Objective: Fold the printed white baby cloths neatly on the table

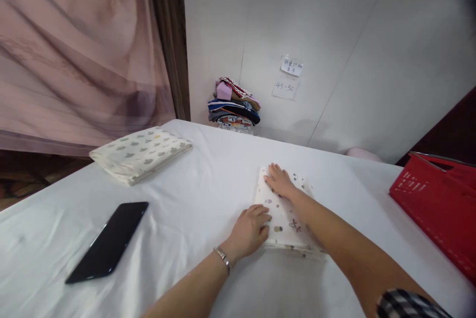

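Observation:
A folded white cloth point(280, 214) with small printed motifs lies on the white-covered table point(208, 184) in front of me. My left hand point(251, 226), with a silver bracelet at the wrist, rests at the cloth's left edge, its fingers reaching onto the top. Farther up, my right hand point(280, 182) lies flat with spread fingers on the cloth's far part. The right forearm hides some of the cloth's right side. Neither hand grips anything that I can see.
Another folded cloth point(143, 152), with grey cloud shapes, lies at the table's far left. A black phone-like slab point(107, 241) is nearer on the left. At the right stands a red basket point(439, 204). Folded clothes point(234, 107) are stacked beyond the table by the wall.

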Demonstrator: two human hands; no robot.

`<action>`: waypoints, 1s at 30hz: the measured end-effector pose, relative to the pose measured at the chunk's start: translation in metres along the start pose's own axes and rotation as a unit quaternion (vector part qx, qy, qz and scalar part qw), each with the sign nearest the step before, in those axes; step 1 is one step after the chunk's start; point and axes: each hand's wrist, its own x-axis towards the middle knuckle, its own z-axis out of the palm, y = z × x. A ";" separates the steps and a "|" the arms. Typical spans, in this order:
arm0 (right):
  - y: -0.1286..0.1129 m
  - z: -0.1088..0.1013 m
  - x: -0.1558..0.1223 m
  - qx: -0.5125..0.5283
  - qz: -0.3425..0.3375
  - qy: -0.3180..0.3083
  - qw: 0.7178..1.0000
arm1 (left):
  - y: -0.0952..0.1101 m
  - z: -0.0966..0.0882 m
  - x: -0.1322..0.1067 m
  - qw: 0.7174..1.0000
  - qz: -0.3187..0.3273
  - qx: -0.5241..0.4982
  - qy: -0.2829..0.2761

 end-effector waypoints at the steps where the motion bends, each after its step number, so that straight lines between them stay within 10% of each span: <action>1: -0.007 0.003 0.002 0.001 -0.014 -0.006 1.000 | 0.000 0.000 0.000 1.000 0.000 0.001 0.000; 9: -0.016 -0.001 -0.015 0.017 -0.011 -0.039 0.999 | -0.004 0.003 0.001 1.000 -0.007 0.007 -0.006; 16: 0.018 -0.021 -0.120 0.115 -0.024 -0.094 0.989 | -0.011 0.005 0.003 1.000 0.022 0.005 0.013; 23: 0.055 -0.019 -0.235 0.369 0.115 0.106 0.916 | -0.006 -0.001 0.002 0.998 0.060 -0.005 0.032; 30: 0.060 0.004 -0.271 0.367 0.108 0.262 0.886 | 0.006 0.005 -0.005 0.989 0.136 0.049 0.016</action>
